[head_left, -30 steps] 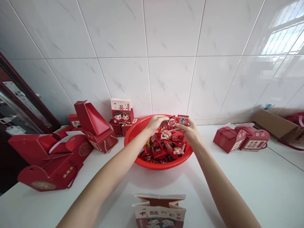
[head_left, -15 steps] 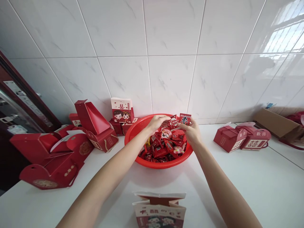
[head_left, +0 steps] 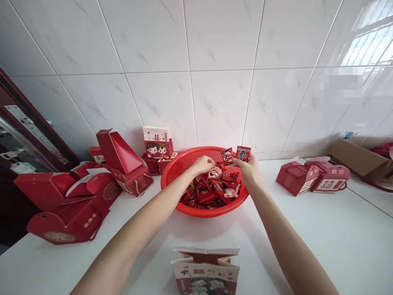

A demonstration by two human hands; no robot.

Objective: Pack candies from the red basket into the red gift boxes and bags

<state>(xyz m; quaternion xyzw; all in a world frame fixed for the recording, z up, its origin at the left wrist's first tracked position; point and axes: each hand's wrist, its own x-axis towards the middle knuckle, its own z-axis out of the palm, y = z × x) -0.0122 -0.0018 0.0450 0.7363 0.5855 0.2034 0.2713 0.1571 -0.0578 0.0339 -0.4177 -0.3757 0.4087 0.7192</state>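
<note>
Red packets sit fanned in my right hand, two o'clock over the basket, pinched edgewise, probably so neither slips. Left hand's at twelve, fingertips together; can't tell if it's gripping. Paper bag stands open at six, boxes at three.

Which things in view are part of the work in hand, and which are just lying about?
Seem in use:
- right hand, holding two red packets
- left hand
- red basket of wrapped sweets
- open paper bag

Seemingly lying about:
- open red boxes, left
- red boxes, right
- cardboard box
</note>
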